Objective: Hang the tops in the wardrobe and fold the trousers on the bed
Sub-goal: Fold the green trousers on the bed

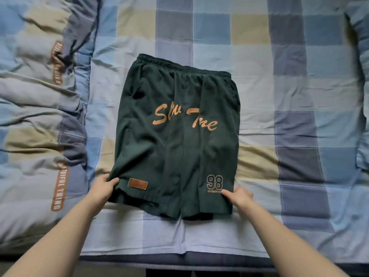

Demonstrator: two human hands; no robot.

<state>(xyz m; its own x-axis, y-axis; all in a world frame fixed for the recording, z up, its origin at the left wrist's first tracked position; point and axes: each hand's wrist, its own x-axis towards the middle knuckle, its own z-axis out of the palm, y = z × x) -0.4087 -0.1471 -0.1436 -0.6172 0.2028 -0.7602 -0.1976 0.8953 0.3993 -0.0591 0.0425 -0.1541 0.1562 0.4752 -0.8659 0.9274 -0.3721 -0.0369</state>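
Shorts point(175, 136), dark green, elastic waistband at the far end, leg hems toward the person; laid flat and spread, front up, on the middle of the bed point(259, 96). Markings: orange script lettering across the upper legs; white outlined "98" with a line of small print under it near the hem of the right-side leg; a brown rectangular patch point(138, 184) near the hem of the left-side leg. Bed covering: checked sheet in pale blue, slate blue, grey and beige squares. Left hand point(104, 188): at the outer lower corner of the left-side leg, thumb on top of the cloth and fingers tucked under the edge, pinching the fabric and raising it slightly off the sheet. Right hand point(240, 195): at the outer lower corner of the right-side leg, just beside the "98", thumb lying over the hem and fingers curled beneath, gripping that corner. Both forearms bare, reaching in from the near edge. Quilt point(40, 116): same check pattern, bunched along the left side of the bed, bearing orange bands with pale lettering. Pillow point(359, 56): matching check, at the right edge, partly out of frame.
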